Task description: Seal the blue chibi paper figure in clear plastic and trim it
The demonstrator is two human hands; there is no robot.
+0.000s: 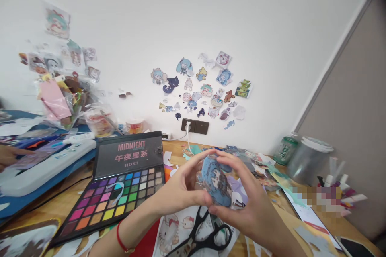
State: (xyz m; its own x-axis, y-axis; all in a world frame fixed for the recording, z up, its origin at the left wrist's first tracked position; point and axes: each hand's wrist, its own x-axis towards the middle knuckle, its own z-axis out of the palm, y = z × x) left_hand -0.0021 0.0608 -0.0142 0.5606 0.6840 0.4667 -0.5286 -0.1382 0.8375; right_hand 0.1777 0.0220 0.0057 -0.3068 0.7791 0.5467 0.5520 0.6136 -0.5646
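Note:
A blue cartoon cutout [215, 182], with a clear glossy covering round its edges, is held up over the desk between both hands. My left hand [188, 186] grips it from the left, thumb on the lower edge and fingers arched over the top. From the right, my right hand [245, 192] closes on it the same way, fingertips meeting those of the left. Below the hands lie black-handled scissors [208, 241], spread apart on a paper sheet with printed kitten pictures [171, 231]. The cutout's back is hidden.
An eyeshadow palette [120, 192] stands with its lid up at left. Paper scraps [250, 160] litter the desk's back. At right are a green bottle [285, 148], a lidded tub [310, 160] and markers [346, 192]. Another person's hand [12, 156] shows at far left.

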